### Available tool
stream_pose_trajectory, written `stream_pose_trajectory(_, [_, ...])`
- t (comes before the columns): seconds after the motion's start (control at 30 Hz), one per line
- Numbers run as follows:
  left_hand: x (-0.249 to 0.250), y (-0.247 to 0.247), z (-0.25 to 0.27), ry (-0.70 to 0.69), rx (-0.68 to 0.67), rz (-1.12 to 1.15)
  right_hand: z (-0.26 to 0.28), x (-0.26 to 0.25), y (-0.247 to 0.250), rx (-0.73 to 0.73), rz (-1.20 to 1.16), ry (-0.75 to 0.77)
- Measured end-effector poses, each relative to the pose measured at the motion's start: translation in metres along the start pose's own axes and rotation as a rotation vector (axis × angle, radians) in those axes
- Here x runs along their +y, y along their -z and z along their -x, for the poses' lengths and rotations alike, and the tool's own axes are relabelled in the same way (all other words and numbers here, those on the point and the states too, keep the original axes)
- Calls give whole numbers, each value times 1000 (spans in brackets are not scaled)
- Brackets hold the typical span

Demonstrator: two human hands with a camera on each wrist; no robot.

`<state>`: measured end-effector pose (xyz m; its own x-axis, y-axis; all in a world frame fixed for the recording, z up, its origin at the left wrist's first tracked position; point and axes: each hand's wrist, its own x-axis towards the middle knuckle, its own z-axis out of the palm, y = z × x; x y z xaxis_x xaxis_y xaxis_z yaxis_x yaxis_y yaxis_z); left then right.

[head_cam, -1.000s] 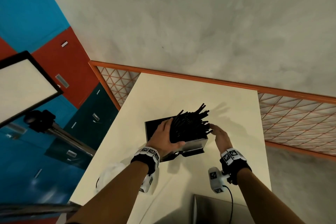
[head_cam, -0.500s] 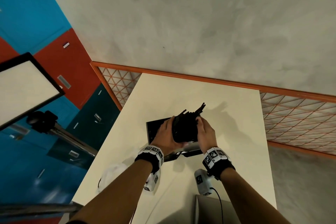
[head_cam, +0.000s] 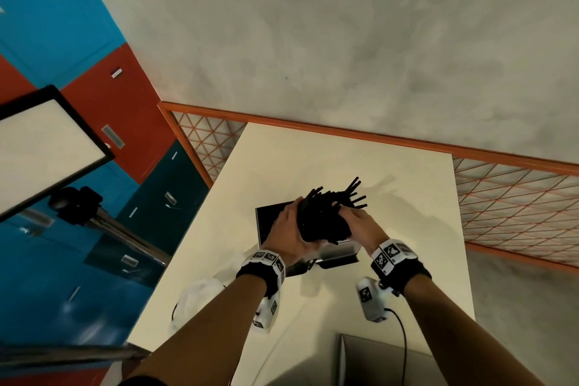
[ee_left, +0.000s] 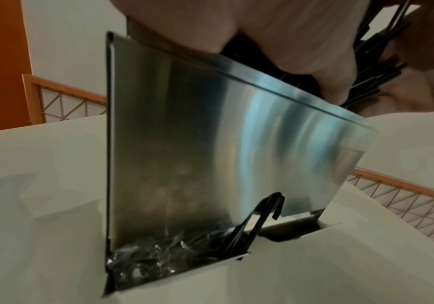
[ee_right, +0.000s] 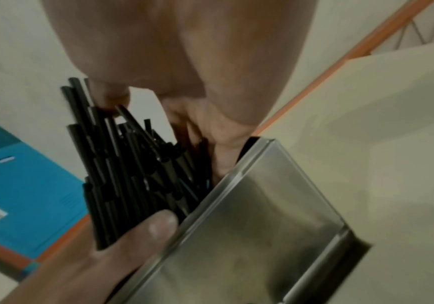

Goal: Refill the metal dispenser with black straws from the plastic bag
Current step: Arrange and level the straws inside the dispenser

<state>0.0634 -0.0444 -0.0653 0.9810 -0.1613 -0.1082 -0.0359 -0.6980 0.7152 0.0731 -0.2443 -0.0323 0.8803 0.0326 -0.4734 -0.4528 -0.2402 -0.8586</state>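
Observation:
A bundle of black straws (head_cam: 326, 213) stands tilted in the open top of the metal dispenser (head_cam: 340, 252) on the cream table (head_cam: 313, 160). My left hand (head_cam: 288, 229) grips the bundle from the left, its thumb (ee_right: 138, 232) across the straws (ee_right: 132, 174). From the right, my right hand (head_cam: 360, 226) cups the bundle, with its fingertips (ee_right: 112, 98) at the straw ends. The dispenser's open lid (head_cam: 269, 219) sticks out to the left. The shiny dispenser front (ee_left: 210, 154) fills the left wrist view, with straws (ee_left: 377, 67) behind my left hand (ee_left: 275, 30). The crumpled plastic bag (head_cam: 197, 298) lies at the table's near left.
An orange mesh railing (head_cam: 501, 207) runs behind and to the right of the table. A lit panel on a stand (head_cam: 47, 147) is at the left. A grey box (head_cam: 391, 363) sits at the table's near edge. Crumpled clear plastic (ee_left: 153, 257) lies in the dispenser's bottom tray.
My right hand moved in from the right and closed on the bundle beside the left hand. The straws now splay out toward the upper right.

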Motion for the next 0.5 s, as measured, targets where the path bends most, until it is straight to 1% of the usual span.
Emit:
stream_pose_trajectory(0.07, [0,-1,-1,29,20,15,8,-5,9,-74,106,19])
stream_pose_trajectory(0.17, [-1,-1,-3,43,26,39,27,-20,16,-192,426,118])
stream_pose_trajectory(0.23, [-4,-3,-5,38,17,37,30,-24,15,-230,581,152])
stream_pose_trajectory(0.33, [-7,-5,-7,43,8,33,23,-25,6,-214,921,214])
stream_pose_trajectory(0.37, [-8,-6,-8,37,7,31,22,-27,1,-204,1003,242])
stream_pose_trajectory(0.43, [-8,-6,-8,19,0,28,21,-30,-6,-161,1060,287])
stream_pose_trajectory(0.5, [-10,-7,-8,5,-14,21,20,-26,-10,-104,1022,287])
